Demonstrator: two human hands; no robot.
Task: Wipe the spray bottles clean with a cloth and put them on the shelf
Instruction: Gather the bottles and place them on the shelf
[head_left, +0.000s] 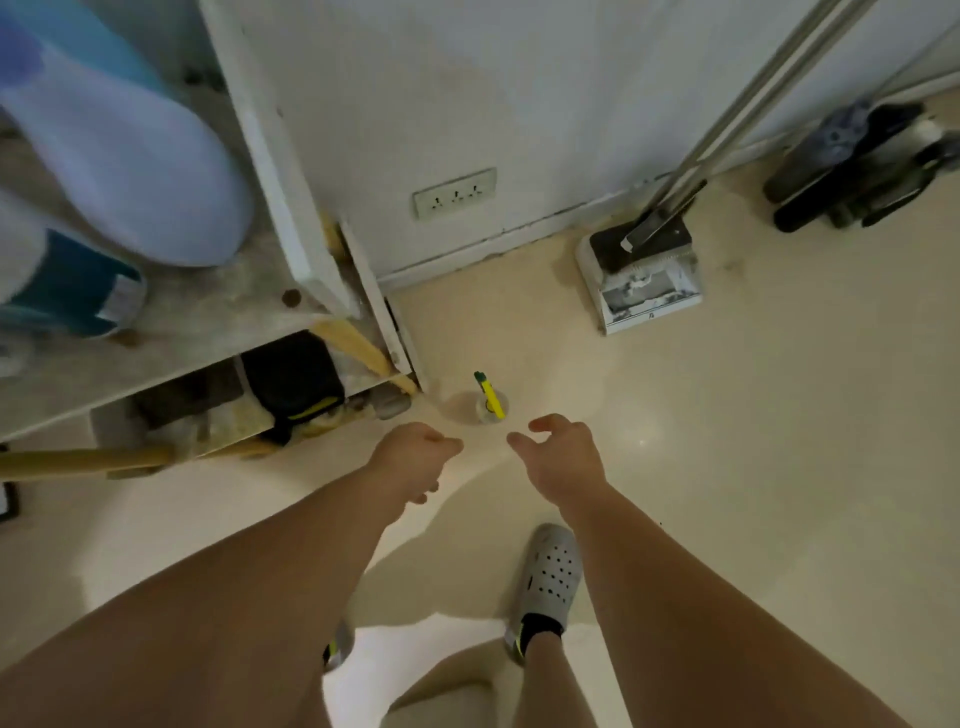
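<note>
- The left hand (415, 457) hangs with its grip curled in loosely on nothing; the right hand (563, 457) has its grip spread and bent, also holding nothing, thumb and fingertips turned toward the floor (753, 441).
- Just beyond both hands, a small clear spray bottle (488, 402) with a yellow-and-green head stands on the floor, near the shelf's (208, 312) lower corner.
- It stands upright, long axis roughly vertical; seen from above, the nozzle points away from the person, toward the wall.
- It looks like light, stiff plastic, nearly empty, so likely easy to tip; the smooth body may be slippery if wet.
- The surest hold is probably round the neck under the spray head, or round the body.
- Two larger bottles (130, 171), blurred, already sit on the shelf.
- No cloth shows.
</note>
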